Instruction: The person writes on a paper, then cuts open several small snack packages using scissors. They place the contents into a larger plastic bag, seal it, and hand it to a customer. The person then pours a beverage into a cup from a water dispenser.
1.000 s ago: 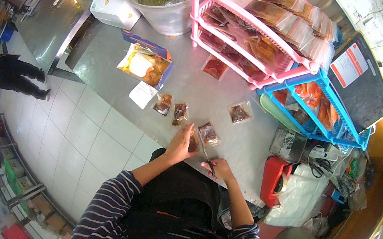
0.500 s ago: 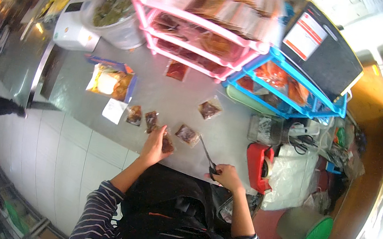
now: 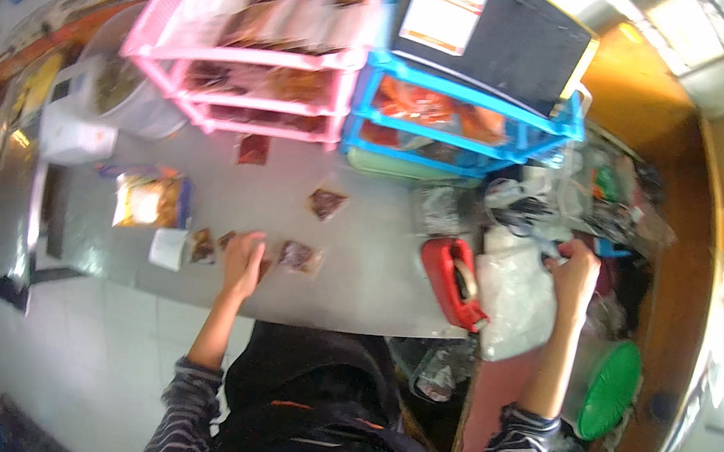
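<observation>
My left hand [image 3: 243, 262] lies on a small clear packet of dark red-brown filling at the front of the steel counter [image 3: 363, 274]. Similar small packets [image 3: 299, 257] lie just left and right of it, and another packet [image 3: 326, 203] sits farther back. My right hand [image 3: 574, 273] is stretched out to the right, fingers curled at a heap of clear plastic bags [image 3: 513, 294] beside the counter's end. What it holds is hidden. A red tape dispenser [image 3: 456, 282] stands between the two hands.
A pink rack [image 3: 249, 44] and a blue rack [image 3: 457, 117] full of packets stand at the back, with a black board [image 3: 491, 27] on top. A larger snack bag [image 3: 151, 198] and a white slip [image 3: 169, 247] lie at left. A green round basket [image 3: 611, 387] sits low right.
My right hand has left the counter edge, where it held scissors, and swung far right to the plastic bags. My left hand stays on the packet. The view has turned to the right.
</observation>
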Motion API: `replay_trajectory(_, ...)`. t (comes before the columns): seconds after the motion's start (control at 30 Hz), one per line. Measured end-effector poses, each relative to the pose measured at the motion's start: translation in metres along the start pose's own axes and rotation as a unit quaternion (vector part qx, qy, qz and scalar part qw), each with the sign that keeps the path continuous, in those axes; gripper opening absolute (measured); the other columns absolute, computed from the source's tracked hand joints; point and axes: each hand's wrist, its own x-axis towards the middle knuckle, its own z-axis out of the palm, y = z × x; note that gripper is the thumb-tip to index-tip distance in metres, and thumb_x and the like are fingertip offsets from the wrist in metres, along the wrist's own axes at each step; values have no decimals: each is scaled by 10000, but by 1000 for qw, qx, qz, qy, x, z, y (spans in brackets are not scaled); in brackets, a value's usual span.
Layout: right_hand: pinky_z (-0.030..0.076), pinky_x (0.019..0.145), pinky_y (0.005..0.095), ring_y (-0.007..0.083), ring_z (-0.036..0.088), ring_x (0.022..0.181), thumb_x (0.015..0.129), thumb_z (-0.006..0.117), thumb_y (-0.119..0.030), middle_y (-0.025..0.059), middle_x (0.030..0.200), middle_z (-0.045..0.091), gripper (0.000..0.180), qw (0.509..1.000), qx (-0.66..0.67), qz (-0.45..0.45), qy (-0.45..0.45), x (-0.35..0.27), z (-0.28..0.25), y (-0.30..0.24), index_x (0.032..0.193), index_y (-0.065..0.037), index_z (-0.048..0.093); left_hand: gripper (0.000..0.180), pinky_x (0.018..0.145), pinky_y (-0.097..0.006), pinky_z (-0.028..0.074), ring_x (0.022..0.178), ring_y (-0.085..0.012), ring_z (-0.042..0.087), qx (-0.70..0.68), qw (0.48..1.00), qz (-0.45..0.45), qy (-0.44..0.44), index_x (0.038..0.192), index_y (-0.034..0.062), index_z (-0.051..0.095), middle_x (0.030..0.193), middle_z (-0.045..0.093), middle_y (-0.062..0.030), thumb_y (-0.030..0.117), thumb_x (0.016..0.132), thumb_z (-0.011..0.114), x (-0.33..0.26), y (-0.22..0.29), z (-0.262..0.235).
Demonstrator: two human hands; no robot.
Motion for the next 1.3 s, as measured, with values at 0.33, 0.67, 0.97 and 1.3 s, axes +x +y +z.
replay_trajectory(0.33, 451, 762, 373, 260, 558, 936, 749, 561, -137, 86, 893, 625, 128, 937, -280, -210, -14, 44, 109, -64, 824, -72, 642, 353, 759, -407, 446, 839, -344, 573, 34, 982, -103, 155, 902, -7, 580, 844, 603, -172, 332, 907, 484, -8, -21, -46)
replay_trajectory(0.67, 465, 831, 387, 269, 566, 992, 755, 683, -223, 132, 1055, 595, 408, 899, 127, -263, -326, -145, 274, -260, 1107, -62, 556, 430, 878, -381, 397, 994, -316, 489, 83, 986, -36, 137, 1185, 32, 444, 1119, 462, -180, 115, 796, 609, -22, -32, -27)
replay_trajectory(0.97, 452, 686, 239, 68, 531, 779, 892, 587, -189, 4, 891, 613, 211, 649, 686, 42, -324, -141, 111, -289, 987, 0, 574, 227, 661, -220, 459, 767, -76, 565, -443, 896, -11, 0, 1025, -12, 605, 892, 614, -49, 125, 845, 631, -18, 131, -69)
replay_trajectory(1.3, 365, 619, 232, 95, 458, 682, 861, 605, -148, 19, 752, 541, 164, 655, 741, -66, -136, -133, -8, -301, 827, 10, 582, 109, 585, -182, 383, 710, -48, 499, -498, 861, 96, -42, 900, -26, 666, 800, 548, -33, 52, 840, 619, -13, 231, -147)
